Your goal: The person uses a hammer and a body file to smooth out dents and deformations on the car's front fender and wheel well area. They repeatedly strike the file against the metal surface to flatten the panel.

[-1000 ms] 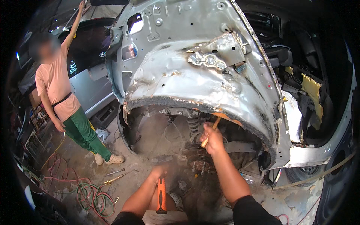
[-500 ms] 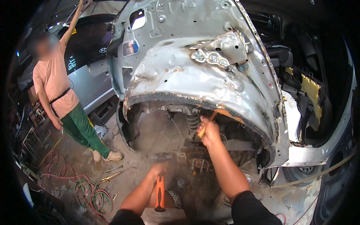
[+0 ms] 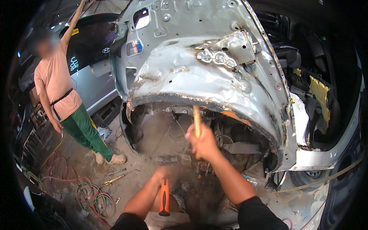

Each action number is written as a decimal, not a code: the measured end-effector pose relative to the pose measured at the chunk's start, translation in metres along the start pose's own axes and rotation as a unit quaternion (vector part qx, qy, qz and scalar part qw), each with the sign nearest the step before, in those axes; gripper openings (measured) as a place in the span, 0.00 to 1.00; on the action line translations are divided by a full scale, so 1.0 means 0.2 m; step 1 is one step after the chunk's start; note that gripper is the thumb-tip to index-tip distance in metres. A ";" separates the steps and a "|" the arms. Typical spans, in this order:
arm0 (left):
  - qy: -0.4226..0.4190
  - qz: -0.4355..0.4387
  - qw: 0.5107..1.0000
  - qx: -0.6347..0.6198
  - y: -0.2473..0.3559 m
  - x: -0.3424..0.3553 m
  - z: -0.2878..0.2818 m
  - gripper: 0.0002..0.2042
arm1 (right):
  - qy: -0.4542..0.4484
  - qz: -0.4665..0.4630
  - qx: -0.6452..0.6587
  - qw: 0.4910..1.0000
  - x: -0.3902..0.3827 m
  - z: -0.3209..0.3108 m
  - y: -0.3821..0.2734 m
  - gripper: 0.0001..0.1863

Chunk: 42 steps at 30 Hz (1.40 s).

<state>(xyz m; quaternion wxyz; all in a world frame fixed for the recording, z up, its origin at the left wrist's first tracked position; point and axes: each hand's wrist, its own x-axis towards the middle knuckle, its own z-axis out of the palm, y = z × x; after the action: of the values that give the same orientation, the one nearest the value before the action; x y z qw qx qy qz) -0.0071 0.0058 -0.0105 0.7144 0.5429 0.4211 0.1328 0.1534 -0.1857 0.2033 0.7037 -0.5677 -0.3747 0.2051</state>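
Note:
My right hand (image 3: 204,143) is closed around a wooden handle (image 3: 197,122), held roughly upright under the wheel arch. Its upper end goes out of sight behind the dark, rough arch edge (image 3: 168,98), so what it carries is hidden. Lower and to the left, my left hand (image 3: 164,171) grips a hammer with an orange and black handle (image 3: 164,197), which points back toward me. The hammer's dark head is blurred just beyond the fingers. Above both hands spreads the bare silver wheel-arch panel (image 3: 191,82), dented, scorched and patched with welded metal.
At the left a person (image 3: 59,80) in a pink shirt and green trousers stands beside a silver car (image 3: 97,86). Red and green hoses (image 3: 94,195) coil on the floor near a brass torch (image 3: 111,181). A wheel (image 3: 312,176) lies under the sill at right.
My right hand has moved left and slightly down with the wooden handle, which now stands more upright and shows more of its length. My left hand and the orange-handled hammer have barely moved.

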 end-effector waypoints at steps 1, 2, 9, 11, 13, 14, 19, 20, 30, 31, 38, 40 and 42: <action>-0.013 0.018 0.999 0.022 0.03 0.04 0.01 0.11 | -0.062 0.002 0.087 0.994 -0.03 -0.02 0.01 0.06; -0.029 0.028 0.998 0.044 0.02 0.08 0.02 0.11 | -0.119 0.013 0.170 0.978 -0.06 -0.05 0.02 0.06; -0.022 -0.007 1.000 -0.001 0.01 0.04 0.09 0.10 | 0.152 0.111 0.236 0.953 0.18 -0.16 0.13 0.07; -0.009 0.005 1.000 0.003 0.04 -0.04 0.08 0.10 | 0.023 0.054 0.139 0.989 -0.05 -0.07 -0.02 0.07; 0.004 0.020 1.000 -0.010 0.09 -0.08 0.15 0.09 | -0.053 0.017 0.109 0.992 -0.12 -0.06 -0.05 0.07; 0.005 -0.009 1.000 0.009 0.06 -0.07 0.12 0.08 | -0.025 0.008 0.115 0.993 -0.07 -0.08 0.03 0.07; -0.025 -0.018 1.000 0.002 0.03 0.05 0.11 0.05 | 0.068 0.060 0.198 0.976 0.12 -0.22 0.16 0.07; -0.021 -0.016 1.000 0.011 0.00 0.07 0.09 0.05 | 0.071 0.088 0.199 0.973 0.10 -0.20 0.14 0.07; -0.038 -0.012 0.999 0.008 0.01 0.03 0.08 0.06 | 0.094 0.076 0.284 0.951 0.11 -0.21 0.15 0.07; -0.022 -0.010 1.000 0.011 -0.01 0.02 0.08 0.07 | 0.032 0.045 0.177 0.983 0.06 -0.21 0.14 0.07; 0.003 0.006 0.995 0.101 -0.04 0.15 -0.01 0.09 | 0.061 0.013 0.174 0.983 0.11 -0.23 0.24 0.09; -0.014 0.025 0.998 0.063 -0.08 0.17 -0.01 0.08 | 0.087 0.072 0.233 0.966 0.12 -0.24 0.19 0.09; -0.004 0.001 1.000 0.001 -0.04 0.02 0.09 0.07 | 0.029 0.030 0.111 0.993 -0.05 -0.20 0.08 0.08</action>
<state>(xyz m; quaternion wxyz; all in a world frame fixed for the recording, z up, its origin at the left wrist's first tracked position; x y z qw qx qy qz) 0.0074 -0.0064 -0.0185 0.7155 0.5447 0.4173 0.1310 0.1795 -0.2135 0.1818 0.7664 -0.5031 -0.3118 0.2494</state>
